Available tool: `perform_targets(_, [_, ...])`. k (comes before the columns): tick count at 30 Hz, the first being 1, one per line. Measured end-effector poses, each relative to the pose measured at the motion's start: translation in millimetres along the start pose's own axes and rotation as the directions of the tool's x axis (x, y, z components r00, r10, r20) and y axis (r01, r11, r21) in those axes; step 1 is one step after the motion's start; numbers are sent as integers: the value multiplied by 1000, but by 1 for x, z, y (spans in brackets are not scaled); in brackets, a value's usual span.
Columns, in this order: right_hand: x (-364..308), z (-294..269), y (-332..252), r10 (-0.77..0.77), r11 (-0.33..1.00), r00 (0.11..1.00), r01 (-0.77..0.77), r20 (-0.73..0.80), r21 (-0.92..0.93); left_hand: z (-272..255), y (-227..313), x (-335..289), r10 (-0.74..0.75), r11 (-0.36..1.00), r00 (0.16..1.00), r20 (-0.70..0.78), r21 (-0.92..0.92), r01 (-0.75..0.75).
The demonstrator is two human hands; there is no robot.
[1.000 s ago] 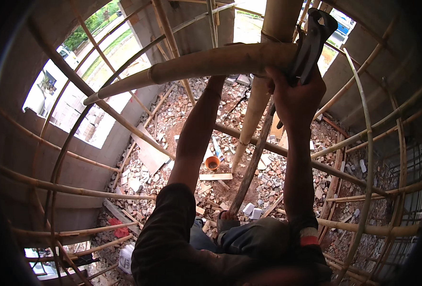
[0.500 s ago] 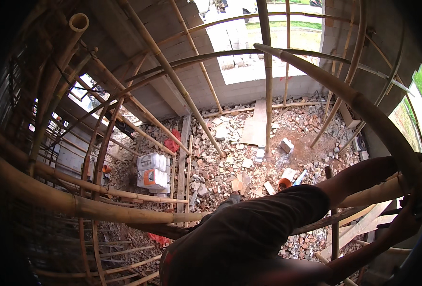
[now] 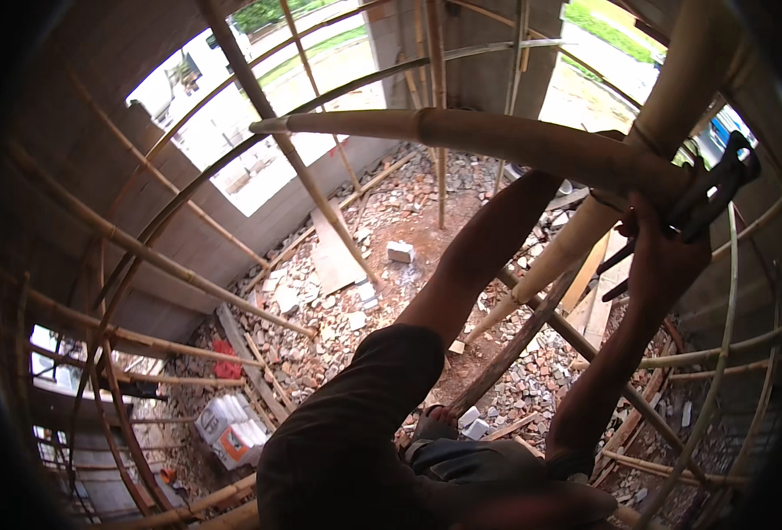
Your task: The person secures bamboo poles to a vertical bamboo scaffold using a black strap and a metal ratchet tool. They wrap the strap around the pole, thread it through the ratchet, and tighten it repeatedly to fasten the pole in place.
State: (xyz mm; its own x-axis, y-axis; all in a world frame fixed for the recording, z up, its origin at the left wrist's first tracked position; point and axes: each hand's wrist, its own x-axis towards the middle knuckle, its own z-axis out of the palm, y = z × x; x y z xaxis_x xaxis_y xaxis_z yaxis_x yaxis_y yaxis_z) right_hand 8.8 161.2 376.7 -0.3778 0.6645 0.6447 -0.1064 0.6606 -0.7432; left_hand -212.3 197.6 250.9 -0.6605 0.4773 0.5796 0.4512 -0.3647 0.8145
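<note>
1. Up high, from the head view, my right hand (image 3: pixel 664 265) is clenched around dark pliers (image 3: pixel 704 199), their head sitting at the joint where the thick horizontal bamboo pole (image 3: pixel 497 141) crosses the slanted pole (image 3: pixel 673 97).
2. My left arm reaches behind the horizontal pole; its hand is hidden, so I cannot tell its grip.
3. I'd judge it best to keep the pliers square on the joint, since the rubble floor (image 3: pixel 382 291) lies well below.
</note>
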Motion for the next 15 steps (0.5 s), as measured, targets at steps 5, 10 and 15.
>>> perform_targets(5, [-7, 1, -26, 136, 945, 988, -153, 78, 287, -30, 20, 0, 18, 999, 989, 149, 28, -23])
perform_targets(10, [-5, 3, -27, 165, 932, 983, -183, 83, 314, -61, 32, -20, 61, 985, 953, 297, 135, -105])
perform_targets(15, [-4, 1, -20, 124, 917, 983, -167, 137, 363, -78, 38, -36, -92, 992, 911, 403, 116, 49])
